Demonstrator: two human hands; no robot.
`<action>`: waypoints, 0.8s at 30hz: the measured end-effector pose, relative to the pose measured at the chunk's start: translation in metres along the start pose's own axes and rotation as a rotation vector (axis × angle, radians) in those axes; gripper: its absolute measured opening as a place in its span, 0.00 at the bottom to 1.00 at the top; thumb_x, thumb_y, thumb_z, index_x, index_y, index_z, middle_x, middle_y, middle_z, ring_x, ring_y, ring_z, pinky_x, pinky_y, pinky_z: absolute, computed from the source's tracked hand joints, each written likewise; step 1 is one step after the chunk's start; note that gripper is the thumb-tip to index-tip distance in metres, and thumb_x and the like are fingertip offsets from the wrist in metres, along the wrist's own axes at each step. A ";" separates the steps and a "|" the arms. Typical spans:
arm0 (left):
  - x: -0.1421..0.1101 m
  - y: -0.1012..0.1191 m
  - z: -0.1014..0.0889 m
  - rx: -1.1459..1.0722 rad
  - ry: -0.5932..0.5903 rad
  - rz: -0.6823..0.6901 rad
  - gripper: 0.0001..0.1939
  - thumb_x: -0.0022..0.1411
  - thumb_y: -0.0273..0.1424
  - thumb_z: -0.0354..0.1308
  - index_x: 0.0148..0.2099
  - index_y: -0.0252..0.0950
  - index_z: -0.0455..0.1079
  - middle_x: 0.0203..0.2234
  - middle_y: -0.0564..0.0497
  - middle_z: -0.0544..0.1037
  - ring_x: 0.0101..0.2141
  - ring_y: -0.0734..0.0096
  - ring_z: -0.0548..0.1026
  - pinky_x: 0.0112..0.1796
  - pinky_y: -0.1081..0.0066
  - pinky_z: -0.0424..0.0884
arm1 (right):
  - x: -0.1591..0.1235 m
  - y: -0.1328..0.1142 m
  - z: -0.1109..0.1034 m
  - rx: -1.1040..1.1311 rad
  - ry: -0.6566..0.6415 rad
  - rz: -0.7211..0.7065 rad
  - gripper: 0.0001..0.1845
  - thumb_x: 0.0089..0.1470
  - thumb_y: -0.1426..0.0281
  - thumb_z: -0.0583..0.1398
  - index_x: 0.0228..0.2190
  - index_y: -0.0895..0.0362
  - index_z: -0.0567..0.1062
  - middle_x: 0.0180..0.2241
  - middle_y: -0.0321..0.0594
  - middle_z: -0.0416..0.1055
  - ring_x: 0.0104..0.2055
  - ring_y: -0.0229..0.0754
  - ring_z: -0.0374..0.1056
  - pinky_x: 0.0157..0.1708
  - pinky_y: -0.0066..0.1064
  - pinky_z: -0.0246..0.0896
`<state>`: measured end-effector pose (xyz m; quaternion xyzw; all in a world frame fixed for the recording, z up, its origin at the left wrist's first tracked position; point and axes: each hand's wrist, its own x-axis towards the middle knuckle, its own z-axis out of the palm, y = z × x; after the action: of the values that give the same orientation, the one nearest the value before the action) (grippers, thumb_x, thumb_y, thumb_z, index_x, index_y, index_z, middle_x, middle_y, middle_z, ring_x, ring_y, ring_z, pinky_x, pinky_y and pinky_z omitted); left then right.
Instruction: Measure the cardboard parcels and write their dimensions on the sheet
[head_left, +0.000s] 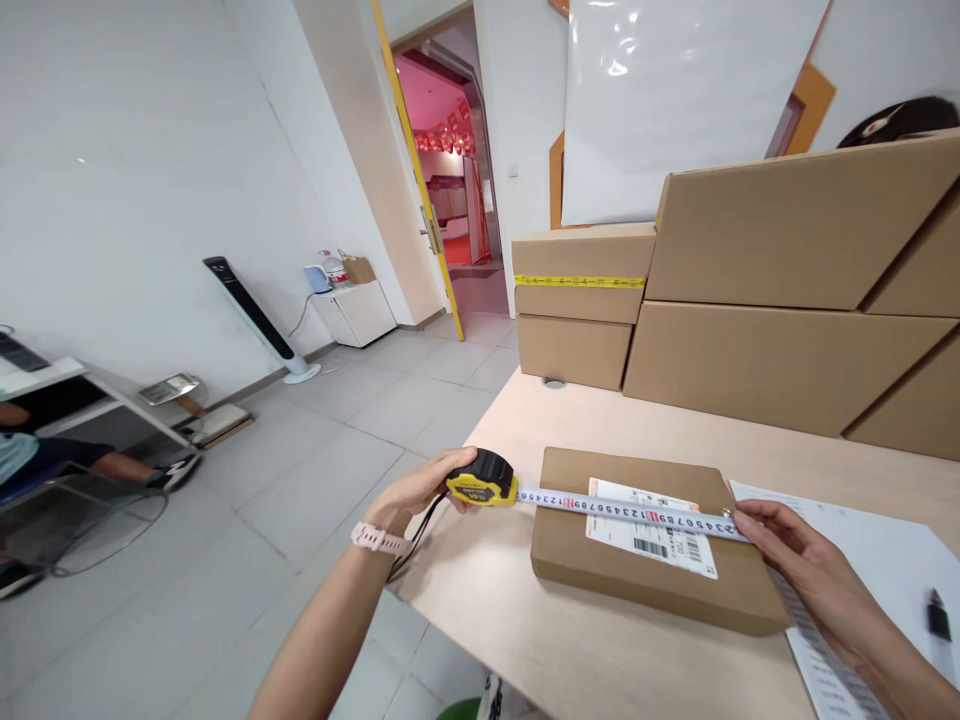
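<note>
A flat cardboard parcel (600, 560) with a white shipping label (660, 540) lies on the light wooden table (525, 640). My left hand (420, 495) is closed around a yellow and black tape measure case (484, 478) at the parcel's left edge. The white tape blade (630, 512) runs across the parcel's top to the right. My right hand (787, 545) pinches the blade's end at the parcel's right edge. A pink watch sits on my left wrist.
Several large cardboard boxes (787, 300) are stacked at the table's far side. A printed sheet (862, 560) and a pen (937, 615) lie to the right. On the floor to the left are a tower fan (251, 315), a small white cabinet (354, 310) and a seated person's legs (90, 465).
</note>
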<state>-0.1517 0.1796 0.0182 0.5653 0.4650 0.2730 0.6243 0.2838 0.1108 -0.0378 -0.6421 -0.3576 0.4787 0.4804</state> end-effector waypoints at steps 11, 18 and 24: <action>0.000 -0.002 0.000 -0.011 0.011 -0.006 0.29 0.57 0.53 0.55 0.41 0.28 0.73 0.32 0.40 0.80 0.27 0.65 0.77 0.24 0.72 0.74 | -0.004 -0.003 0.001 0.014 -0.006 0.009 0.25 0.37 0.53 0.69 0.37 0.51 0.75 0.36 0.39 0.78 0.37 0.46 0.73 0.28 0.27 0.68; 0.001 0.000 0.002 -0.010 0.009 -0.011 0.29 0.57 0.53 0.53 0.40 0.29 0.72 0.31 0.40 0.80 0.27 0.64 0.77 0.24 0.71 0.73 | -0.005 -0.006 0.004 0.023 0.010 0.008 0.25 0.35 0.53 0.69 0.36 0.51 0.75 0.35 0.39 0.78 0.36 0.46 0.72 0.28 0.27 0.68; -0.026 0.017 0.023 -0.011 -0.012 0.085 0.23 0.57 0.49 0.56 0.40 0.32 0.70 0.32 0.46 0.75 0.30 0.67 0.74 0.26 0.73 0.70 | -0.003 -0.007 -0.008 -0.130 0.073 -0.096 0.21 0.34 0.52 0.68 0.30 0.51 0.78 0.28 0.38 0.76 0.29 0.44 0.69 0.27 0.31 0.66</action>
<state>-0.1392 0.1507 0.0394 0.5829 0.4352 0.2983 0.6179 0.2903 0.1078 -0.0292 -0.6709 -0.4006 0.4073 0.4728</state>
